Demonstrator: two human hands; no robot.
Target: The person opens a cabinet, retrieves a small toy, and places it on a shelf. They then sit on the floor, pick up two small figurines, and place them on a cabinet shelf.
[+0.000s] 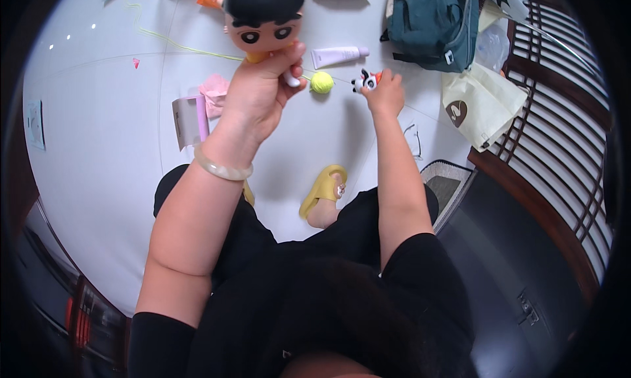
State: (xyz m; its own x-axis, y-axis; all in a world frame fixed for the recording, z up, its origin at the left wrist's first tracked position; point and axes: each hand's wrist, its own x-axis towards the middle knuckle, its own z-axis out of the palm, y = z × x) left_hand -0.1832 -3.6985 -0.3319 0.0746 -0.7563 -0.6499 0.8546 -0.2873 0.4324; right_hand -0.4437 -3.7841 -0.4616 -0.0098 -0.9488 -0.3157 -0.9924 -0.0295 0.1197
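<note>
My left hand (266, 87) is raised, its fingers wrapped round the lower body of a big-headed cartoon figurine (264, 30) with black hair. Lower and to the right, my right hand (387, 94) grips a small black-and-white cartoon toy (366, 83) with a red part, down near the floor. Between the hands lies a ball of yellow-green yarn (322, 82), whose strand runs left behind the figurine. A pale purple squeeze tube (339, 56) lies just above the ball.
A dark green backpack (429, 28) and a cream bag (485, 104) stand at the right, with eyeglasses (418, 140) and a lined basket (443, 173) nearer me. An open box (190, 121) and pink crumpled material (214, 95) lie left. My feet wear yellow slippers (320, 188).
</note>
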